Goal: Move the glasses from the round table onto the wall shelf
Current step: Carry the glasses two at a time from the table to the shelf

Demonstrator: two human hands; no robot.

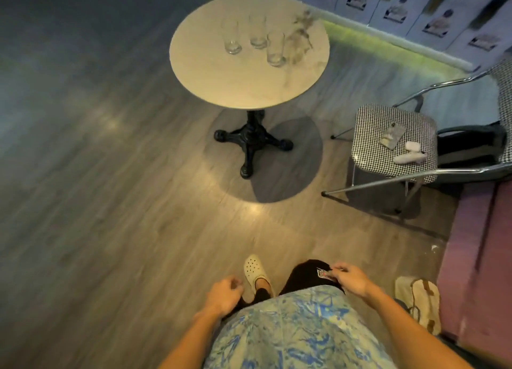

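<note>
Three tall clear glasses stand on the round pale table (243, 86): a left glass (231, 38), a far glass (258, 33) and a right glass (276, 49). A glass vase with dried stems (299, 40) stands beside them. My left hand (224, 292) hangs low near my body with its fingers curled and nothing in it. My right hand (350, 281) is also low, fingers curled, empty, over my dark shorts. Both hands are far from the table. The wall shelf is out of view.
The table rests on a black cast-iron pedestal (250, 144) on a wood floor. To the right is a checkered metal-frame chair (371, 122) with a phone and small white items. A pink sofa (476, 257) and a cloth bag (418, 302) lie at lower right.
</note>
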